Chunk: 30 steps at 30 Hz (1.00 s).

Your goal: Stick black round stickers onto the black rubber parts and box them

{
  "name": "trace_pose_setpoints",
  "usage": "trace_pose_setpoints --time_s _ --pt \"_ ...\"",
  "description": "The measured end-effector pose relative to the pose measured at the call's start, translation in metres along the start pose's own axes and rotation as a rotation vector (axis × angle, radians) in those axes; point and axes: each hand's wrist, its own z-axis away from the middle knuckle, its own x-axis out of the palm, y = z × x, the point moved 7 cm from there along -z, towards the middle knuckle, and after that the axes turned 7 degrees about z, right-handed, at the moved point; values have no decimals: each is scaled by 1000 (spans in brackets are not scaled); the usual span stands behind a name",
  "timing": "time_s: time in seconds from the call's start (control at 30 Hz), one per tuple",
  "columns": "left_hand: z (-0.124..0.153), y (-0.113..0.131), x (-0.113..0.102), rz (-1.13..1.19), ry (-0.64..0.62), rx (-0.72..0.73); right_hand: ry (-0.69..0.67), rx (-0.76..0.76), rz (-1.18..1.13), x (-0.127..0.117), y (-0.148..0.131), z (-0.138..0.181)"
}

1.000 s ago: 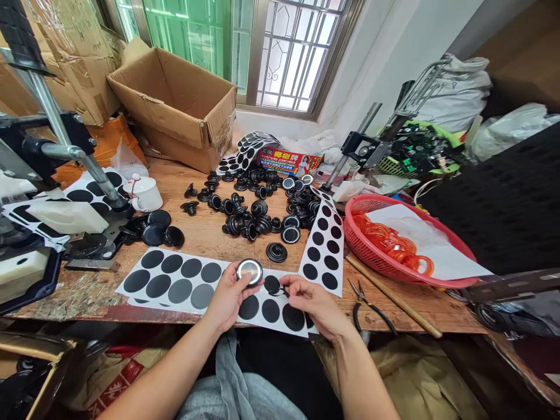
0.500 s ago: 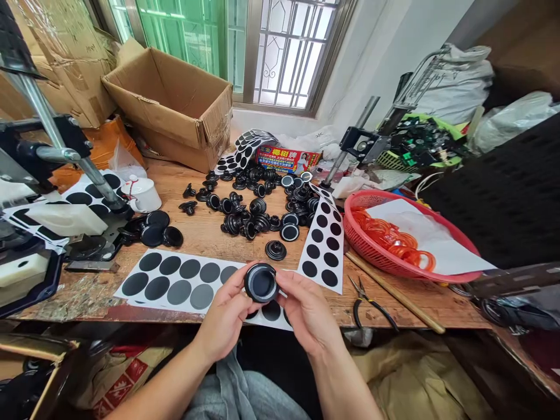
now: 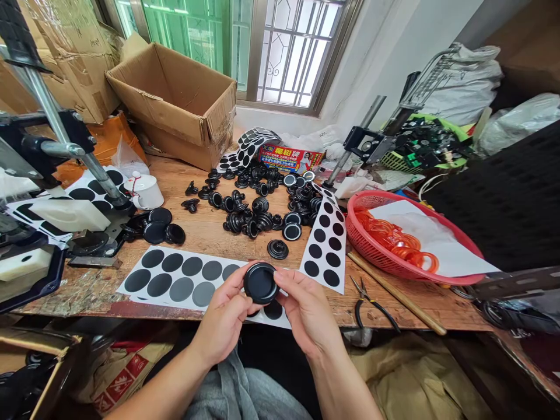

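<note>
Both my hands hold one round black cap (image 3: 261,282) just above the table's front edge. My left hand (image 3: 224,315) grips its left rim with thumb and fingers. My right hand (image 3: 306,309) pinches its right rim, thumb on top. The cap's face is covered by a black disc. Under the hands lies a white sheet of black round stickers (image 3: 184,279). A second sticker sheet (image 3: 326,245) lies to the right, tilted. A pile of black caps (image 3: 258,204) is spread behind.
A red basket (image 3: 371,248) with orange rings and paper stands at the right, a wooden stick (image 3: 396,300) and pliers (image 3: 365,300) before it. A press stand (image 3: 65,146), finished black caps (image 3: 155,227), white cup (image 3: 146,191) and cardboard box (image 3: 175,105) sit left and back.
A second ago my left hand held the cap with a shiny face and my right held a black sticker. Now the sticker covers the face and both hands grip the cap.
</note>
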Motion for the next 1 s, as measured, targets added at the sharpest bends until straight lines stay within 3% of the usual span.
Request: trace_pose_setpoints --time_s 1.0 --pt "1 -2 -3 -39 35 -19 44 -18 31 -2 -1 0"
